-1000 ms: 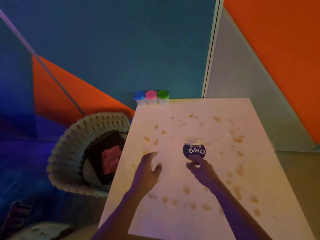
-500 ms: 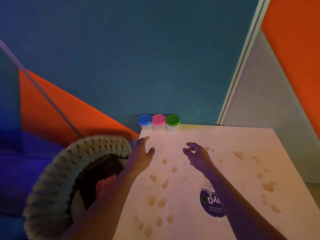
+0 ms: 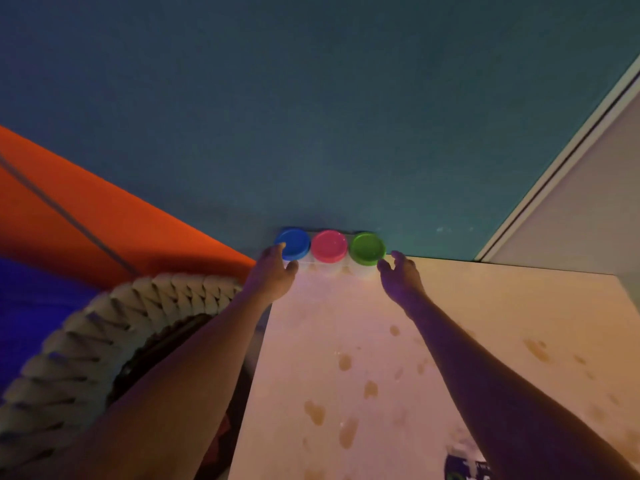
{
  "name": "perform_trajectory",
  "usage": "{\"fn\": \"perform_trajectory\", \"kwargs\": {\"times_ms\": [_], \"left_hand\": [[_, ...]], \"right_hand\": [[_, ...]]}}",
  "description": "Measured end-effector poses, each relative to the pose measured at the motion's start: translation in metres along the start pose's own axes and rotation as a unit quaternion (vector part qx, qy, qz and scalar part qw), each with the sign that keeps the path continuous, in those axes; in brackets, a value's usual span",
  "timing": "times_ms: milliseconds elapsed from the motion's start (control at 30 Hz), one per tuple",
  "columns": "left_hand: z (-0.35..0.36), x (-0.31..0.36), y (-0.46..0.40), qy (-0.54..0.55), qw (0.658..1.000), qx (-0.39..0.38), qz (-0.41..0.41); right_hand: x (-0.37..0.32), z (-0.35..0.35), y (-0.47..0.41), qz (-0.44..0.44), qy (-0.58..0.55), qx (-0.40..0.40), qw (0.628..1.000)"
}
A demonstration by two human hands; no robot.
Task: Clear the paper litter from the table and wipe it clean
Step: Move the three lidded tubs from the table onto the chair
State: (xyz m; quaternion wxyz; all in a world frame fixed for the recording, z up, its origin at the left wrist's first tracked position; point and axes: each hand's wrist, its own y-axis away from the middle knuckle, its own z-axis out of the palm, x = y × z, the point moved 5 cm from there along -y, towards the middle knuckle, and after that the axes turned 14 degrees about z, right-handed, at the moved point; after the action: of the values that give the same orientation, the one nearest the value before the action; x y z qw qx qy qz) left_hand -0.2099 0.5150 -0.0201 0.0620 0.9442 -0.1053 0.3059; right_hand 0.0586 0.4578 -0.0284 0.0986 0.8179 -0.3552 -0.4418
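Three small tubs stand in a row at the far edge of the pale table (image 3: pixel 502 306), with a blue lid (image 3: pixel 293 243), a pink lid (image 3: pixel 329 245) and a green lid (image 3: pixel 367 248). My left hand (image 3: pixel 273 271) is open, with its fingertips touching the blue tub's left side. My right hand (image 3: pixel 400 273) is open just right of the green tub. Brown smears (image 3: pixel 346 433) dot the tabletop. A dark round label (image 3: pixel 465 467) lies at the bottom edge, partly hidden by my right forearm.
A woven rope basket (image 3: pixel 104 323) stands on the floor left of the table, under my left forearm. A teal wall rises right behind the tubs. An orange panel (image 3: pixel 86 209) is at the left, a grey one at the right.
Both hands have reached forward from the round label to the row of tubs at the far edge. The view has moved forward and the label has slid to the bottom of the frame.
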Motion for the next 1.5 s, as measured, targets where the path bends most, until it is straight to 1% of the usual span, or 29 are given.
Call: {"fn": "perform_trajectory", "kwargs": {"times_ms": [133, 267, 333, 467, 567, 667, 767, 900, 1033, 1200, 1333, 1500], "left_hand": [[0.013, -0.021, -0.032, 0.011, 1.000, 0.005, -0.029], [0.019, -0.029, -0.050, 0.047, 0.997, 0.028, -0.057], [0.019, -0.033, -0.052, 0.056, 0.995, 0.045, -0.075], [0.013, -0.031, -0.035, 0.059, 0.994, 0.063, -0.060], [0.003, -0.025, -0.006, 0.073, 0.992, 0.092, -0.036], [-0.008, -0.013, 0.041, 0.089, 0.987, 0.130, -0.009], [-0.015, -0.001, 0.089, 0.114, 0.980, 0.161, 0.008], [-0.025, 0.017, 0.162, 0.166, 0.969, 0.181, 0.012], [-0.038, 0.037, 0.235, 0.186, 0.959, 0.212, 0.011], [-0.049, 0.064, 0.344, 0.167, 0.955, 0.245, 0.000], [-0.047, 0.078, 0.440, 0.178, 0.948, 0.262, -0.006], [-0.035, 0.092, 0.553, 0.157, 0.932, 0.325, -0.037]], "right_hand": [[-0.007, 0.014, -0.032, 0.004, 0.001, -0.002, 1.000], [-0.005, 0.022, -0.054, 0.054, -0.069, -0.020, 0.996], [-0.006, 0.023, -0.053, 0.063, -0.099, -0.017, 0.993], [-0.001, 0.016, -0.044, 0.065, -0.146, -0.003, 0.987], [0.004, 0.006, -0.025, 0.061, -0.194, -0.020, 0.979], [0.015, -0.006, 0.009, 0.054, -0.250, -0.051, 0.965], [0.028, -0.018, 0.047, 0.043, -0.276, -0.066, 0.958], [0.052, -0.040, 0.104, 0.014, -0.284, -0.068, 0.956], [0.071, -0.064, 0.164, -0.006, -0.301, -0.093, 0.949], [0.106, -0.090, 0.241, -0.027, -0.293, -0.143, 0.945], [0.141, -0.102, 0.302, -0.047, -0.267, -0.198, 0.942], [0.185, -0.096, 0.363, -0.043, -0.248, -0.257, 0.933]]}}
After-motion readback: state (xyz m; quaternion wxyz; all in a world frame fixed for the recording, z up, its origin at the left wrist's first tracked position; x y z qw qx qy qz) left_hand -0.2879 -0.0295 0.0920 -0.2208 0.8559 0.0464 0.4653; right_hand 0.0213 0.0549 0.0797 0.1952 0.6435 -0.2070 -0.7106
